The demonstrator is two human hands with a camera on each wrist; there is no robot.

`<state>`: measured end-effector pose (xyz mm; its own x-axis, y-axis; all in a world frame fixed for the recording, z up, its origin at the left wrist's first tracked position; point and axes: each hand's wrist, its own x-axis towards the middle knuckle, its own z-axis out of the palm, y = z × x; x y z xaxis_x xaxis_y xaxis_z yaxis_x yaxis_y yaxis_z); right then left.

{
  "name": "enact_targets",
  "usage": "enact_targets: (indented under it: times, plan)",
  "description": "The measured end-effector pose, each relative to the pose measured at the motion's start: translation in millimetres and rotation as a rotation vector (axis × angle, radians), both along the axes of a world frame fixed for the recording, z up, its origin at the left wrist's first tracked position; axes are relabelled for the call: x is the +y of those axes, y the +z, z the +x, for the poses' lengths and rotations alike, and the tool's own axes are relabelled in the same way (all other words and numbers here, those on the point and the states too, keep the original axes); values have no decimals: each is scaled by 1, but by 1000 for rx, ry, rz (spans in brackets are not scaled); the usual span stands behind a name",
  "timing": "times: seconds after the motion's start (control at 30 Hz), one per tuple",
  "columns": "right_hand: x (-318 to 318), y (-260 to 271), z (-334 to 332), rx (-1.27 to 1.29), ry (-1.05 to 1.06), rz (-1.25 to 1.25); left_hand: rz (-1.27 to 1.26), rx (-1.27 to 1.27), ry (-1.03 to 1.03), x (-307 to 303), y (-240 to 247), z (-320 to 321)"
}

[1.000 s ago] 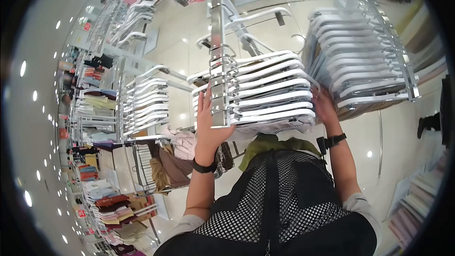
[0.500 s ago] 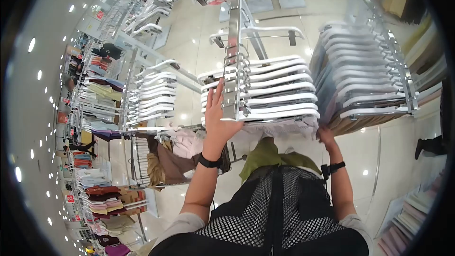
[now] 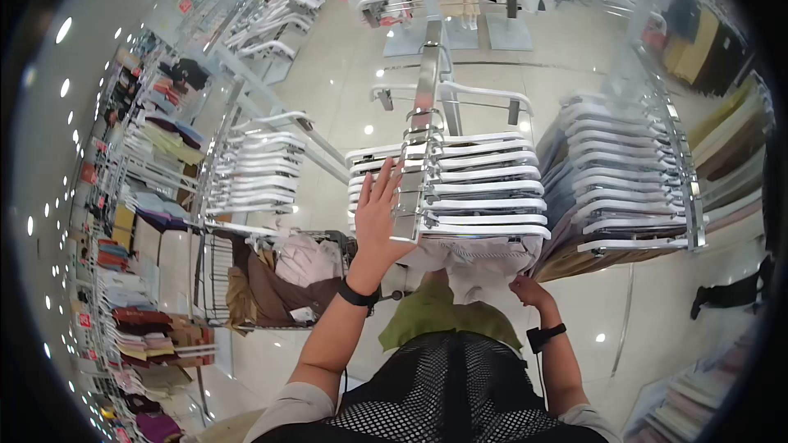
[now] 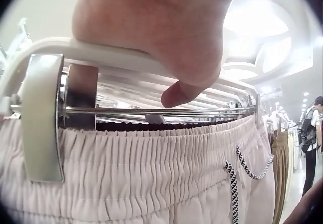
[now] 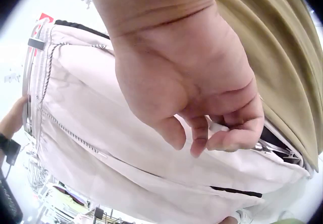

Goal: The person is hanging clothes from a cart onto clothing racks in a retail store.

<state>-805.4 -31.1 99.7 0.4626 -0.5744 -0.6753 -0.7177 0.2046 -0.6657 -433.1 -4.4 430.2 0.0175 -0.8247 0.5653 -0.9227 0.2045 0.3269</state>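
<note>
White hangers (image 3: 488, 190) hang in a row on a metal rail (image 3: 428, 74). Beside the rail, my left hand (image 3: 377, 226) rests against them with extended fingers. In the left wrist view that hand (image 4: 156, 25) lies over the front hanger's bar, above a silver clip (image 4: 43, 118) and pale pants (image 4: 151, 168) with a patterned drawstring. My right hand (image 3: 532, 291) is just below the pants' right side. The right wrist view shows this hand (image 5: 189, 78) before the pale pants (image 5: 96, 88), fingers loosely curled; a small white spot shows between them, unclear what it is.
A second rack of white hangers (image 3: 628, 172) with brown and grey-blue garments stands at the right, more hangers (image 3: 258, 168) at the left. A wire cart with a brown garment (image 3: 275, 283) is at lower left. A person (image 4: 309, 138) stands in the background.
My right hand has moved down from the right side of the hangers to below the front pants. My left hand stays by the rail. The head view has shifted.
</note>
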Motion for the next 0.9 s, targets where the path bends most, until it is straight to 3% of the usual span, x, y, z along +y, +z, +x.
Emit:
enact_targets:
  times: [0.17,0.23,0.3,0.37,0.4,0.43,0.5,0.6,0.67,0.73,0.77,0.9]
  plan:
    - [10,13,25,156,121,57,45,-11,61,5,-7,2]
    - [9,16,36,203,369,169,172,-142,71,6,-11,2]
    - [9,27,44,235,329,138,101,-55,89,9,-11,0]
    - [10,47,46,248,477,-29,71,-69,78,5,-11,-4]
    - [18,63,57,264,484,-46,-7,-66,-140,17,-5,13]
    - [22,92,63,302,397,-49,-6,-63,-141,20,-5,17]
    - [39,120,78,372,332,-55,36,118,-514,52,-19,35]
    - [68,155,97,200,384,-111,51,230,-534,109,-48,54]
    - [84,214,117,157,334,-145,171,196,-602,134,-80,81]
    - [106,232,137,103,265,-142,332,420,-513,186,-120,121]
    - [112,254,139,28,244,-26,495,613,-439,212,-137,134]
    - [145,281,139,-495,198,48,572,684,-303,296,-184,186]
